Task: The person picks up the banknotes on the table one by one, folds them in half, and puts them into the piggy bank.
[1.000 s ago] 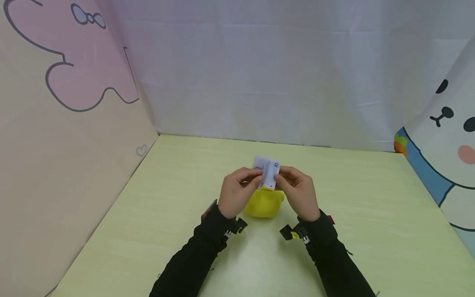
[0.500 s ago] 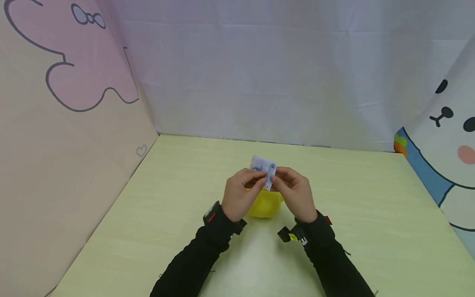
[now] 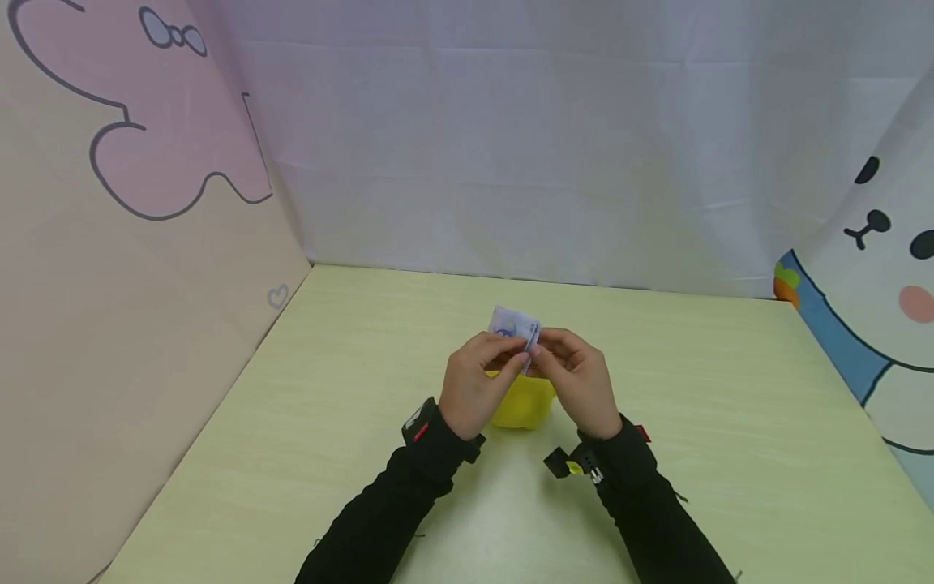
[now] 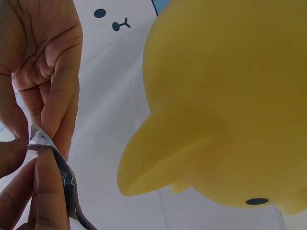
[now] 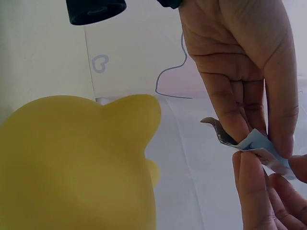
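A small folded banknote (image 3: 513,324), white with blue-violet print, is held up between the two hands. My left hand (image 3: 474,388) pinches it from the left with thumb and fingers. From the right, my right hand (image 3: 584,386) grips its edge the same way. In the left wrist view the banknote (image 4: 70,188) is creased, with fingers of both hands meeting on it. A yellow animal-shaped figure (image 3: 522,407) stands on the table just below the hands, its top hidden by them. The right wrist view shows one rounded ear of this figure (image 5: 81,163).
The pale yellow-green table (image 3: 350,349) reaches back to a white cloth backdrop (image 3: 540,162). A beige wall with a pink drawing (image 3: 175,138) borders the left side. On the right hangs a cloth with a white cartoon animal (image 3: 876,300). Black devices are strapped to both wrists.
The banknote has been folded narrower, its right-hand panel turning in. Both hands have shifted slightly: the left to the right, the right to the left. The yellow figure has stayed put.
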The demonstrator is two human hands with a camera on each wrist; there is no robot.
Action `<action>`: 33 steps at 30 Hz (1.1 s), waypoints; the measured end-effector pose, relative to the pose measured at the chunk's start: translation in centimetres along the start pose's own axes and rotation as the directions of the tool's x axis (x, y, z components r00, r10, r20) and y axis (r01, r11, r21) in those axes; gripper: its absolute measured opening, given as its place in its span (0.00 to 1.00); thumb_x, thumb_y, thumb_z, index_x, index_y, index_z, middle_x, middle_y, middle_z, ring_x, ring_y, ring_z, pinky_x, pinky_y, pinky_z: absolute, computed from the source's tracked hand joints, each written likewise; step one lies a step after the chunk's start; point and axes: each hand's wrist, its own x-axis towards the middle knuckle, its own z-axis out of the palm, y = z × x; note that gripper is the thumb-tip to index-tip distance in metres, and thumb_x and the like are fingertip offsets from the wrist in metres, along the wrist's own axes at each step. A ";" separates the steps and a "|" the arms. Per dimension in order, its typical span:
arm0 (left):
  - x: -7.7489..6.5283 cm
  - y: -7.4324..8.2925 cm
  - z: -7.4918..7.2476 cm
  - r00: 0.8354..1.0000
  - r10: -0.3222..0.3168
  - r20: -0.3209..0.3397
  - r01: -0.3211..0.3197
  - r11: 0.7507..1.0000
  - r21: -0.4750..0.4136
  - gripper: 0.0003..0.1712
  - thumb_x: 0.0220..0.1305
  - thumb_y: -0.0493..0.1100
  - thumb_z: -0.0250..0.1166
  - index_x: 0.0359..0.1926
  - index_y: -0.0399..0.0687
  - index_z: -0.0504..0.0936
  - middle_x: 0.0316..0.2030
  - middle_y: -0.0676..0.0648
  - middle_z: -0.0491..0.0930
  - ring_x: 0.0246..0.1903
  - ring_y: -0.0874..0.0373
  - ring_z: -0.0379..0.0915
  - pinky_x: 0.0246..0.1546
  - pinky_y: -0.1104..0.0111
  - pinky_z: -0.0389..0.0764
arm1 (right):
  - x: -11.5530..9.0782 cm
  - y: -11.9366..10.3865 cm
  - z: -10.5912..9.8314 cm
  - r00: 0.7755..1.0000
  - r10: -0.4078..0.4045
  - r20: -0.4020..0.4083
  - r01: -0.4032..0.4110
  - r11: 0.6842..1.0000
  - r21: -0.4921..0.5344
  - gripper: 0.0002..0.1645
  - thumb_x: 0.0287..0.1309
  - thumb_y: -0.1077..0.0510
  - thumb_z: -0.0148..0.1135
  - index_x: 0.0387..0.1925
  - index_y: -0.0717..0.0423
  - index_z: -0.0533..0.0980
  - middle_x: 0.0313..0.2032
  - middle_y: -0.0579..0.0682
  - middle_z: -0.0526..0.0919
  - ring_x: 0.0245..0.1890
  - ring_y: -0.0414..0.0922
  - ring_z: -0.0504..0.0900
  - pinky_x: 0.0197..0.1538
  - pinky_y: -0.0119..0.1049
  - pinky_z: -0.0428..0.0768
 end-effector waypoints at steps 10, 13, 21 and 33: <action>-0.2 0.1 0.4 0.999 0.025 0.021 -0.026 0.999 0.036 0.17 0.59 0.34 0.69 0.50 0.34 0.84 0.40 0.41 0.81 0.36 0.53 0.82 0.39 0.74 0.84 | 0.1 0.0 0.1 1.000 0.003 -0.026 -0.004 1.000 -0.008 0.18 0.66 0.63 0.60 0.53 0.69 0.74 0.48 0.69 0.81 0.36 0.37 0.86 0.41 0.32 0.86; -0.3 0.2 0.4 0.999 0.023 0.031 -0.024 0.999 0.046 0.17 0.59 0.34 0.70 0.50 0.35 0.84 0.40 0.41 0.81 0.36 0.53 0.82 0.39 0.74 0.84 | 0.1 0.1 0.0 0.999 0.005 -0.043 -0.005 1.000 -0.011 0.17 0.66 0.63 0.60 0.52 0.69 0.75 0.47 0.69 0.82 0.35 0.36 0.86 0.40 0.32 0.86; -0.3 0.2 0.5 0.999 0.021 0.041 -0.023 0.998 0.055 0.17 0.59 0.34 0.70 0.50 0.35 0.84 0.39 0.41 0.81 0.36 0.54 0.81 0.40 0.75 0.84 | 0.2 0.2 -0.1 0.997 0.015 -0.075 -0.017 0.999 -0.036 0.15 0.67 0.64 0.58 0.51 0.69 0.76 0.46 0.69 0.82 0.32 0.36 0.86 0.38 0.31 0.86; -0.2 0.8 0.0 0.996 0.085 -0.032 -0.086 0.996 -0.029 0.13 0.59 0.33 0.69 0.46 0.36 0.87 0.36 0.41 0.84 0.32 0.54 0.83 0.36 0.73 0.85 | 0.4 0.3 -0.5 0.992 0.039 -0.124 -0.048 0.996 -0.073 0.15 0.67 0.62 0.58 0.50 0.69 0.79 0.44 0.69 0.84 0.29 0.35 0.86 0.37 0.30 0.85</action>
